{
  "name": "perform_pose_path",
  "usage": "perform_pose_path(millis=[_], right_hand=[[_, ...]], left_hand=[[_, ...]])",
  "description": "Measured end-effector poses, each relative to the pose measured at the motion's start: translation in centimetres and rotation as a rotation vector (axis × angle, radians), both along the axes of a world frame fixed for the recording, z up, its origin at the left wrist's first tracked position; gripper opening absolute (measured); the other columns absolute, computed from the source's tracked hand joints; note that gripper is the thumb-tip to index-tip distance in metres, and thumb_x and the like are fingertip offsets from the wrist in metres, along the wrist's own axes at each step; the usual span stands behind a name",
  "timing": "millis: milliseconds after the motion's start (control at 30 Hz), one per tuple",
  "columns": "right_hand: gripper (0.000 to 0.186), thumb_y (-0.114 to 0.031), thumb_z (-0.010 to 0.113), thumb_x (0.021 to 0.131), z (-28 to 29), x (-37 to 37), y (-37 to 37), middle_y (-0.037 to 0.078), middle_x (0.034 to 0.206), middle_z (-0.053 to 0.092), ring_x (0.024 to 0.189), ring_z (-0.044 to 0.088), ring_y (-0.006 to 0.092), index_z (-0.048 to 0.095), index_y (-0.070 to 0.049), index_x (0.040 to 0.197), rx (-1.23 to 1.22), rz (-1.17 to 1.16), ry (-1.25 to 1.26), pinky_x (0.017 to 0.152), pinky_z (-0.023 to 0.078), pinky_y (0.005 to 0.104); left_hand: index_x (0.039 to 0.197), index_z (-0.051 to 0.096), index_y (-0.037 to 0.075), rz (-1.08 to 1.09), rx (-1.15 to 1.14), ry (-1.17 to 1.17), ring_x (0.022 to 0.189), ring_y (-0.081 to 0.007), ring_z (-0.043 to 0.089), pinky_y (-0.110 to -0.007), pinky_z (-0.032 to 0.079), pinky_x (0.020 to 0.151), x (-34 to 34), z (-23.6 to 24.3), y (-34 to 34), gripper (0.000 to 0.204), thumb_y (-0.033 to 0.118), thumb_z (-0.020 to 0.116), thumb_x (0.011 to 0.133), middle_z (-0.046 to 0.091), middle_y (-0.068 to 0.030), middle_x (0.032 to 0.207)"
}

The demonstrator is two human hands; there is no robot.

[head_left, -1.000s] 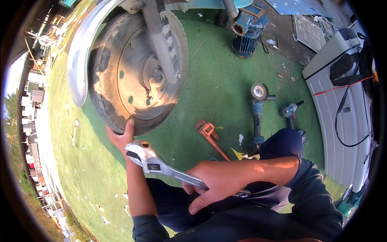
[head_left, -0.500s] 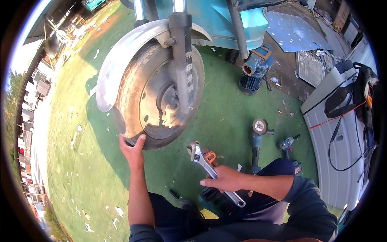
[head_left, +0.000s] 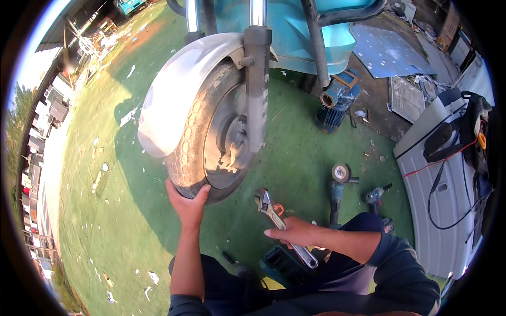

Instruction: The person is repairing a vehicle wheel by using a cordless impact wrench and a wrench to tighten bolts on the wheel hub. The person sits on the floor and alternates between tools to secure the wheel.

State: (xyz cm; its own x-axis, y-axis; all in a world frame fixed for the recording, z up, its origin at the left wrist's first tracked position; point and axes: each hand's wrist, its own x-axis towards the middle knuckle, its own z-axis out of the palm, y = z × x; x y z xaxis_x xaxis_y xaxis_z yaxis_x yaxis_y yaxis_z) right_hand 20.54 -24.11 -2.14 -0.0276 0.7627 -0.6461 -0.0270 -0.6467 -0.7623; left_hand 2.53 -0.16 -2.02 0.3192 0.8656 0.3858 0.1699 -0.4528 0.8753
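Observation:
A dusty front wheel (head_left: 193, 135) with a worn tyre hangs from dark fork legs (head_left: 257, 89) under a pale mudguard (head_left: 171, 100). My left hand (head_left: 188, 206) grips the bottom of the tyre, thumb on the side wall and fingers curled round the tread, their tips hidden. In my right hand (head_left: 299, 232) is a silver adjustable wrench (head_left: 275, 215), its jaw end pointing up and forward, apart from the wheel. Just beyond the wrench lies an orange object (head_left: 279, 209), partly covered by it.
Right of the wheel lie an angle grinder (head_left: 338, 192), a cordless power tool (head_left: 375, 196) and a blue motor (head_left: 334, 109). The turquoise vehicle body (head_left: 295, 42) stands behind. At the right is a grey panelled case (head_left: 421, 174) with cables. Litter dots the green ground.
The wheel, fork and mudguard have swung to the right, with my left hand moving along on the tyre. The wrench head has shifted slightly right and nearer to me.

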Motion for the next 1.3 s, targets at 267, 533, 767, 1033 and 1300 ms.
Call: perform_pose_path(millis=[267, 533, 767, 1033, 1300], right_hand=[[0.05, -0.054, 0.063, 0.097, 0.4, 0.3, 0.0, 0.003, 0.065, 0.055, 0.057, 0.057, 0.0147, 0.054, -0.008, 0.078, -0.005, 0.045, -0.03, 0.057, 0.049, 0.0335], [0.048, -0.053, 0.063, 0.097, 0.6, 0.7, 0.1, 0.003, 0.067, 0.055, 0.06, 0.059, 0.0161, 0.055, -0.007, 0.084, -0.055, 0.08, -0.039, 0.059, 0.05, 0.0343], [0.047, -0.05, 0.06, 0.1, -0.1, 0.6, 0.1, 0.006, 0.065, 0.057, 0.059, 0.061, 0.018, 0.055, -0.006, 0.082, -0.045, 0.106, -0.087, 0.059, 0.051, 0.0364], [0.05, -0.051, 0.063, 0.096, -1.4, 0.2, -0.1, 0.004, 0.06, 0.053, 0.052, 0.059, 0.0163, 0.054, -0.005, 0.078, -0.052, 0.123, -0.089, 0.054, 0.051, 0.0348], [0.048, -0.048, 0.063, 0.098, -2.0, -0.1, 0.3, 0.004, 0.061, 0.053, 0.053, 0.058, 0.0166, 0.054, -0.005, 0.079, -0.032, 0.105, -0.114, 0.053, 0.049, 0.0361]], left_hand=[[0.127, 0.049, -0.001, 0.044, -0.011, -0.028, 0.108, -0.0231, 0.056, -0.037, 0.045, 0.097, 0.4, 0.0, -0.1, 0.076, 0.025, 0.092, 0.07, 0.059, -0.0126, 0.117], [0.129, 0.049, -0.004, 0.229, -0.016, -0.005, 0.111, -0.0237, 0.055, -0.036, 0.044, 0.099, 1.3, 0.3, 0.3, 0.075, 0.025, 0.09, 0.074, 0.059, -0.0144, 0.121], [0.133, 0.048, -0.004, 0.136, 0.048, 0.031, 0.113, -0.0235, 0.055, -0.037, 0.043, 0.1, 1.1, 0.1, -0.1, 0.078, 0.026, 0.091, 0.074, 0.058, -0.0144, 0.122], [0.133, 0.046, -0.004, 0.119, -0.02, -0.006, 0.114, -0.0227, 0.055, -0.037, 0.043, 0.101, 1.2, -0.2, -0.1, 0.085, 0.03, 0.093, 0.072, 0.057, -0.014, 0.123], [0.132, 0.046, -0.004, 0.103, -0.036, -0.028, 0.113, -0.0236, 0.057, -0.037, 0.045, 0.099, 1.4, 0.4, -0.5, 0.085, 0.027, 0.094, 0.069, 0.057, -0.0148, 0.123]])
